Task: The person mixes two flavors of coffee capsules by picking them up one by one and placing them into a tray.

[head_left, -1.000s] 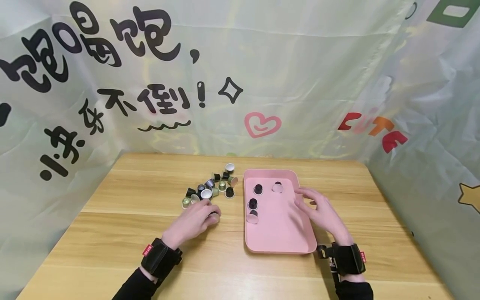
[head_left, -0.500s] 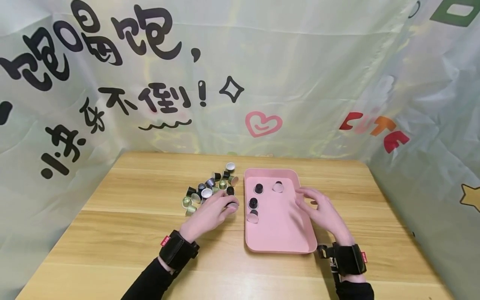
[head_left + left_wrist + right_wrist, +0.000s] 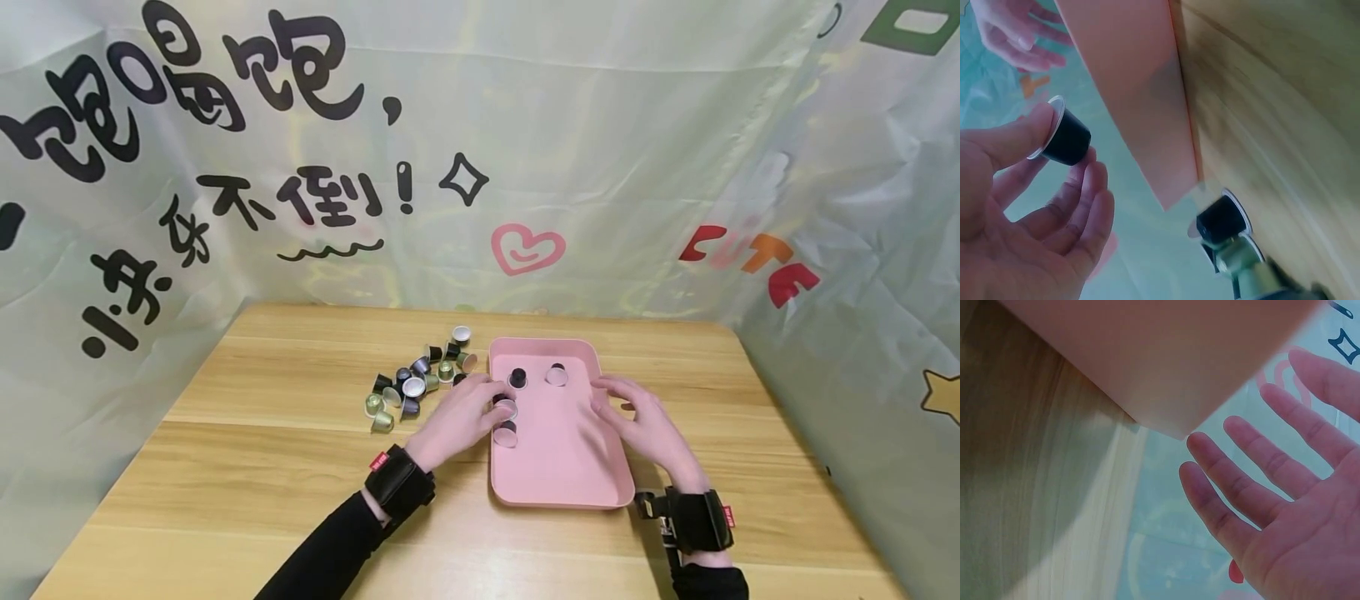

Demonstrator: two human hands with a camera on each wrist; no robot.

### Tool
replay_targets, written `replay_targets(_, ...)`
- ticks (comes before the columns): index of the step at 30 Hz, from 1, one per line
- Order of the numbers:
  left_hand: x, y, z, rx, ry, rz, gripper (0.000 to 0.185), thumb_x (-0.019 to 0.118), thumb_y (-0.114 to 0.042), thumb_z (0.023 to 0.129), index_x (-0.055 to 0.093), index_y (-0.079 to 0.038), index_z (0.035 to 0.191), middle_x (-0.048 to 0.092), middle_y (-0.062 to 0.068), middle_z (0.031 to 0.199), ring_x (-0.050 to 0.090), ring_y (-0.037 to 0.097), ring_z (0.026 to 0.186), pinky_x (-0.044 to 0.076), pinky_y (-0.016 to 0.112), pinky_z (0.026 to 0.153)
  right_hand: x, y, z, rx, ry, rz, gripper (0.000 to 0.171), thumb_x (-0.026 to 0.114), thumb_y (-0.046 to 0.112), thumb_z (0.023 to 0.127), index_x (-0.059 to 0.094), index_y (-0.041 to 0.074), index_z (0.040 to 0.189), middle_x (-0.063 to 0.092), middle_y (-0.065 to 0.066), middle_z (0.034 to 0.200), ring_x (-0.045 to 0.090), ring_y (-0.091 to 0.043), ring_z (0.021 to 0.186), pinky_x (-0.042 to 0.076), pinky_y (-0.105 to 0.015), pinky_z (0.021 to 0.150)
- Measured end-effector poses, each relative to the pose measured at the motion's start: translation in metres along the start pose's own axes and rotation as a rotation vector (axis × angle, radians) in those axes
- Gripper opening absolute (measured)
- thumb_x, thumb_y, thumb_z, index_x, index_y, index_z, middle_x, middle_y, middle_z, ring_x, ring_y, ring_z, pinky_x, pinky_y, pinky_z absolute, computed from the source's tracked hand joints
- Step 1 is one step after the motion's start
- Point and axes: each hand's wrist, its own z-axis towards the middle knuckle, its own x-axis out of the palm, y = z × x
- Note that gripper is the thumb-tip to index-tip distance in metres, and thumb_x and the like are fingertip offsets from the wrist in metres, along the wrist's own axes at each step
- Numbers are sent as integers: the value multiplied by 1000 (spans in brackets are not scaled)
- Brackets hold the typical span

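Carried from the loose pile to the left rim of the pink tray [image 3: 558, 492], the left hand [image 3: 457, 419] pinches a black capsule [image 3: 1065, 137] between thumb and fingertips, foil rim against the thumb, its axis tilted with the dome end pointing away from the palm. Right hand [image 3: 645, 429] hovers with fingers spread at the tray's right edge, holding nothing. Beyond, three capsules [image 3: 517, 377] sit in the tray and the pile [image 3: 420, 375] lies on the wooden table [image 3: 225, 467].
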Motion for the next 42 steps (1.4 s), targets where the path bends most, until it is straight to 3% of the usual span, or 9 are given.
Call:
replay_targets(5,7,-4,16,10,7,58,21,69,-30,95,73,-17,111,72,0,98,62,14,87,51,29,77,1,0,0,-1,2,-3,39,61,19,100,60,-2,134,56,-25,142,56,-44,125,49,-60,99)
replay_targets(10,15,-8,29,8,22,111,21,70,-32,94,74,-18,110,75,-2,99,67,17,94,52,34,86,1,1,0,-2,4,0,39,61,19,100,60,-2,134,55,-26,143,56,-45,126,49,-61,99)
replay_targets(20,33,-9,39,-57,96,282,21,73,-33,92,75,-26,111,76,-6,109,65,21,106,47,40,98,2,0,-1,3,7,0,40,61,19,101,60,-1,135,55,-26,143,55,-44,128,48,-61,100)
replay_targets(31,36,-9,42,-80,123,304,23,71,-32,93,75,-28,115,77,-5,112,62,21,106,45,39,95,2,-1,-1,7,12,-4,40,60,19,101,59,-2,135,56,-26,143,55,-44,128,48,-61,100)
replay_targets(42,33,-9,36,-69,120,251,26,69,-29,95,74,-22,119,76,-3,114,61,21,108,44,42,101,1,-1,0,7,11,-9,40,61,20,101,60,-2,135,56,-26,143,55,-44,128,49,-60,99)
